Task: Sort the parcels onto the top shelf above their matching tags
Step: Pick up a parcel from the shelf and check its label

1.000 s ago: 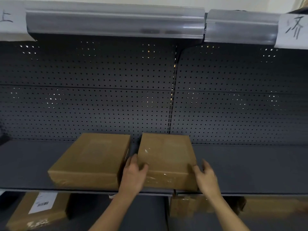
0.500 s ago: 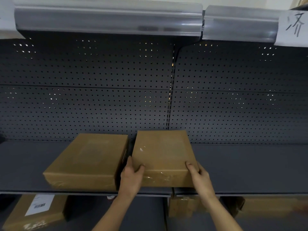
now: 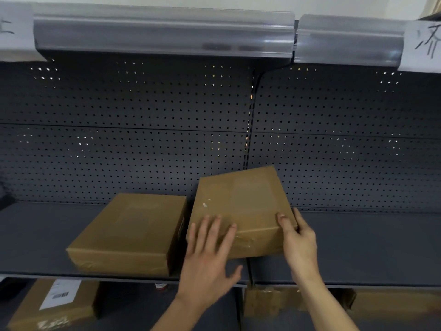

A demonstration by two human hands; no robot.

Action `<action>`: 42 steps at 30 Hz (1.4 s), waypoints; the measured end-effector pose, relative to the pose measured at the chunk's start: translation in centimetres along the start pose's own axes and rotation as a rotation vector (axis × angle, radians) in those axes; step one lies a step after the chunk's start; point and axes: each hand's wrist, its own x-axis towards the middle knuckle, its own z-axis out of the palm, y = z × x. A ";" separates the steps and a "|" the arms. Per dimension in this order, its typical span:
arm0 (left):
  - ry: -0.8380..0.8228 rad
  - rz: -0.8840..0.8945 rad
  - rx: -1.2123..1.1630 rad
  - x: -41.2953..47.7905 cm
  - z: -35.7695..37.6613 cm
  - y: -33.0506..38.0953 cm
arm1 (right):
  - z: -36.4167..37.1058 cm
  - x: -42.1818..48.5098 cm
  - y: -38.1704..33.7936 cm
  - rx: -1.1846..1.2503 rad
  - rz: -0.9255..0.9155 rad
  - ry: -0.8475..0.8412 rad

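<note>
The dark grey shelf (image 3: 47, 235) is stretching across the whole view, backed by a perforated panel (image 3: 119, 139). Above it the top shelf's clear tag rail (image 3: 164, 34) is running along the upper edge, with a white paper tag (image 3: 423, 45) sitting at its right end and another tag (image 3: 13, 32) at its left end, both bearing handwritten marks cut off by the frame.

Two brown parcels are sitting near the middle of the shelf's front edge. The left parcel (image 3: 128, 232) is lying flat. The right parcel (image 3: 241, 209) is sitting just beside it, tilted, its right side raised.

The right hand (image 3: 298, 237) is gripping the tilted parcel's front right corner, thumb on top and fingers wrapped round the side. The left hand (image 3: 210, 256) is lying open, fingers spread, resting on that parcel's front left corner.

Below, on the lower shelf's left side, a parcel with a white barcode label (image 3: 59, 293) is showing.
</note>
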 end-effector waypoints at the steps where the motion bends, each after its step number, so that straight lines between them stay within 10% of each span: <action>1: -0.011 0.022 0.019 0.2 0.1 0.5 | 0.1 -0.1 -0.1 0.007 0.003 -0.006; 14: 0.098 -0.215 -0.087 0.3 0.1 -0.8 | -0.8 -1.6 -0.7 0.004 -0.016 -0.132; 24: 0.342 -0.973 -1.547 -0.5 -0.3 0.5 | 0.1 -3.8 5.1 -0.008 0.307 -0.261; 30: 0.278 -1.010 -1.931 -1.1 -0.2 2.5 | 2.7 -5.2 6.6 0.365 0.565 -0.317; 42: 0.222 -0.916 -1.975 -2.2 0.3 2.5 | 0.9 -4.6 5.4 0.429 0.292 -0.334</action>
